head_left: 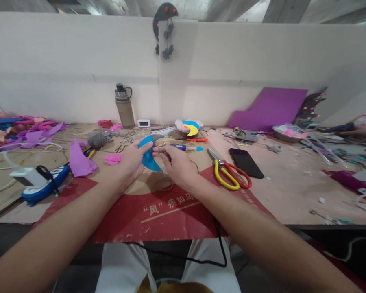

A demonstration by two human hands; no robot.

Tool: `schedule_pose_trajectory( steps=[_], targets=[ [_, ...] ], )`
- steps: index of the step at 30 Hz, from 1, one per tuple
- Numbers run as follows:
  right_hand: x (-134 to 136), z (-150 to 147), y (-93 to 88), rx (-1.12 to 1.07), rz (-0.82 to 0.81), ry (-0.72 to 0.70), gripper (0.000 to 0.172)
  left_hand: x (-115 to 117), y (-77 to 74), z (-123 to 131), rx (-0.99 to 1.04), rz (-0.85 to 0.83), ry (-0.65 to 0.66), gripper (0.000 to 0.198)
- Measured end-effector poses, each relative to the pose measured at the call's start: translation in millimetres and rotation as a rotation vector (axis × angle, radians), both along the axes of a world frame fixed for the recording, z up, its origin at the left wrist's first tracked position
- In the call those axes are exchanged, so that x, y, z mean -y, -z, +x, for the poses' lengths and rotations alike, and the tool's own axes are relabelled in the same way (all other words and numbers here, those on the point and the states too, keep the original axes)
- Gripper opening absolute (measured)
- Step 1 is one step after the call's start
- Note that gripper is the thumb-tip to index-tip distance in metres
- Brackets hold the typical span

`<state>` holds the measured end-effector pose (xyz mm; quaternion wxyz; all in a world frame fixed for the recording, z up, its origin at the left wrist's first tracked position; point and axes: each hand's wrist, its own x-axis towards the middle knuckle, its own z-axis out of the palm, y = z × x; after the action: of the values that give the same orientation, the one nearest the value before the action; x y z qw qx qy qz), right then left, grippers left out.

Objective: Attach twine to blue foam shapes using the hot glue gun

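Pinching a blue crescent (pixel 148 156) between thumb and fingers, left hand (pixel 134 156) is holding it above a red sheet (pixel 125 224). Right hand (pixel 178 165) is bunching fingertips just beside it; cannot tell whether gripping anything. Scissors (pixel 221 162) are lying near a phone (pixel 246 162).

Chinese lettering on a red sheet (pixel 158 230).
“风” 疾如 is printed in pale characters, the next partly hidden by the right arm (pixel 232 211); the dark characters (pixel 121 149) on the brown cardboard (pixel 79 132) cannot be read surely.
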<state>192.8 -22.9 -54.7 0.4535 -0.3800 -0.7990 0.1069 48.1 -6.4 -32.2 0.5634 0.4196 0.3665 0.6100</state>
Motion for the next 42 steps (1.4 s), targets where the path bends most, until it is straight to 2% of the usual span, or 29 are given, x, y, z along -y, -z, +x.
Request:
schedule_pose_trajectory(
  steps=[3, 6, 9, 12, 17, 22, 25, 32, 34, 39, 42],
  targets=[
    [5, 1, -3.1, 0.203, 0.118, 0.097, 0.023, -1, 6.5, -3, -0.149, 0.101, -0.039, 0.014],
    [7, 3, -7.3, 0.338, 0.246, 0.166, 0.024, 2, 8.5, -6, -0.41, 0.204, -0.11, 0.017],
    [4, 7, -11.5, 0.348, 0.367, 0.205, 0.025, 6, 6.0, -7, -0.691, 0.233, -0.175, 0.015],
    [-1, 11, -15.9, 0.264, 0.371, 0.187, 0.022, 10, 3.0, -5, -0.856, 0.229, -0.166, 0.016],
    [-10, 18, -22.7, 0.102, 0.331, 0.123, 0.014, 15, -0.7, 1, -0.852, 0.188, -0.064, 0.016],
    [-12, 23, -28.6, -0.012, 0.261, 0.089, 0.013, 17, -2.9, 1, -0.768, 0.186, 0.076, 0.015],
    [-11, 25, -31.7, -0.069, 0.209, 0.068, 0.014, 15, -0.1, -1, -0.748, 0.164, 0.106, 0.018],
    [-11, 27, -35.1, -0.223, -0.056, -0.016, 0.009, 16, 2.9, -5, -0.73, 0.188, 0.144, 0.024],
    [-11, 27, -33.8, -0.308, -0.21, -0.062, 0.009, 18, 1.3, -5, -0.703, 0.215, 0.158, 0.022],
    [-14, 28, -27.2, -0.591, -0.739, -0.249, 0.02, 21, 0.2, -4, -0.661, 0.243, 0.181, 0.021],
    [-16, 29, -24.8, -0.706, -0.872, -0.341, 0.024, 20, 1.6, -3, -0.621, 0.239, 0.14, 0.023]
  ],
)
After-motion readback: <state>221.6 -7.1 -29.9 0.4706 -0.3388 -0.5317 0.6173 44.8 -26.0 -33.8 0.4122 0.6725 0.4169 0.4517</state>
